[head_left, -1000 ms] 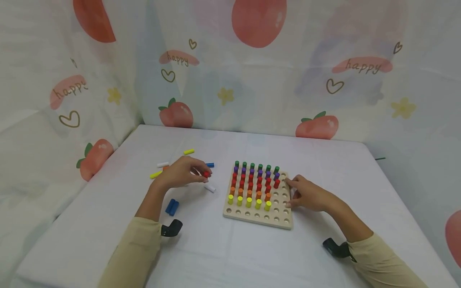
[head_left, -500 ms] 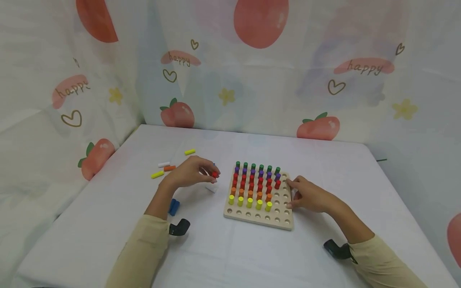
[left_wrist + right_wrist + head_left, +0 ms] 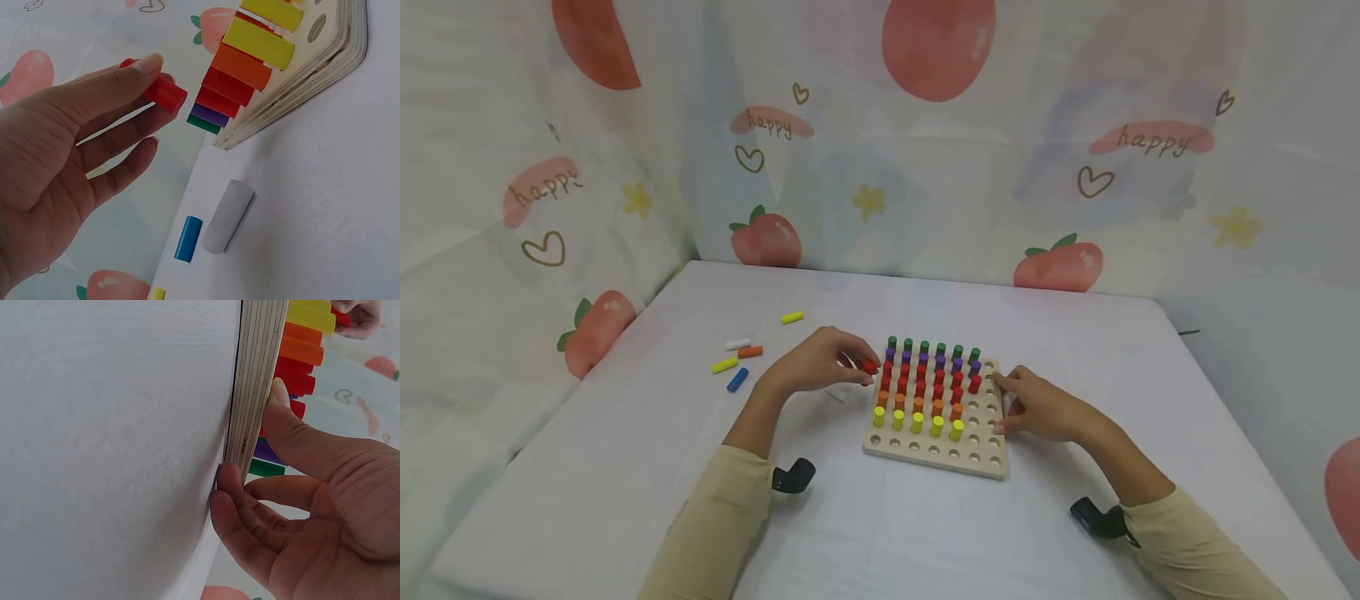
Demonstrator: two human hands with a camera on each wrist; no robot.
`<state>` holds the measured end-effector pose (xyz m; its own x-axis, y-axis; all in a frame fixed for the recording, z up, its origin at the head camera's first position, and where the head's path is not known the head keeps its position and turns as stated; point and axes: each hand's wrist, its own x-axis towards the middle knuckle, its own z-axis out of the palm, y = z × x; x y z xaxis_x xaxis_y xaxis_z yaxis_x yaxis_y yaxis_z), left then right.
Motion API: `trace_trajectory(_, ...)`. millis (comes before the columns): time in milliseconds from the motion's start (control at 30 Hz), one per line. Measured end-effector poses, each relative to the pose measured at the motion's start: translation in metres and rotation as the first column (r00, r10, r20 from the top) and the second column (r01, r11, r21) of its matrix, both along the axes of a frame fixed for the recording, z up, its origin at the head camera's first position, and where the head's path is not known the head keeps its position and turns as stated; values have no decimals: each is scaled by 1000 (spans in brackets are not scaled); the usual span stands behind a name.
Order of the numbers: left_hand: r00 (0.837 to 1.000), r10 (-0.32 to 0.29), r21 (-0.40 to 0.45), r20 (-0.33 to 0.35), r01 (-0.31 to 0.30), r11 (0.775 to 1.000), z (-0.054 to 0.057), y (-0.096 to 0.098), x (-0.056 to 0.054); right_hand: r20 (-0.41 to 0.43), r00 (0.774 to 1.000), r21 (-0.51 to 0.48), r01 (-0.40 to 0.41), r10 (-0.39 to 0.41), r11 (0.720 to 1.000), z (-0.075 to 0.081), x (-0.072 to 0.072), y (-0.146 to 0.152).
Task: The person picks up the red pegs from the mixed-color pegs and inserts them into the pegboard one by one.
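A wooden pegboard (image 3: 936, 462) lies on the white table, with rows of green, purple, red, orange and yellow pegs upright in it. Bare holes show along its right side and front row. Between thumb and fingers my left hand (image 3: 820, 360) pinches a red peg (image 3: 166, 95), just off the board's left edge in the head view. The left wrist view has this peg tilted and apart from the board. My right hand (image 3: 1047, 405) grips the board's right edge. In the right wrist view, its thumb rests on top and its fingers (image 3: 230, 481) touch the side.
Left of the board lie loose pegs: a blue peg (image 3: 737, 380), an orange peg (image 3: 750, 352), two yellow pegs (image 3: 725, 364) and a white peg (image 3: 738, 343). Another white peg (image 3: 229, 215) lies beneath my left hand. A printed cloth (image 3: 925, 192) hangs behind the table.
My left hand has moved right with the red peg, from among the loose pegs to the board's left edge. My right hand stays on the board.
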<state>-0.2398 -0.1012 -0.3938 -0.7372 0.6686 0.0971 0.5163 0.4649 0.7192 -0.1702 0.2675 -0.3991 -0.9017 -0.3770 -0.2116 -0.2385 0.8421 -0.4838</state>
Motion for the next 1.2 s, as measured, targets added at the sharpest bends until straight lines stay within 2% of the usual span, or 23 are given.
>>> trace_trajectory(167, 1000, -1, -16, 1, 1, 1000, 0, 6, 0, 0, 1000, 0, 3, -3, 1000, 2, 0, 0)
trace_trajectory(600, 998, -51, -14, -21, 51, 999, 4, 31, -3, 7, 1000, -7, 11, -11, 1000, 0, 0, -1)
trace_trajectory(833, 995, -90, 5, -42, 90, 996, 5, 46, -3, 19, 999, -4, 27, -26, 1000, 0, 1, -1)
trace_trajectory(1200, 988, -148, 64, -36, 150, 987, 9, 72, -1, 4, 1000, -6, 21, -21, 1000, 2, 3, -2)
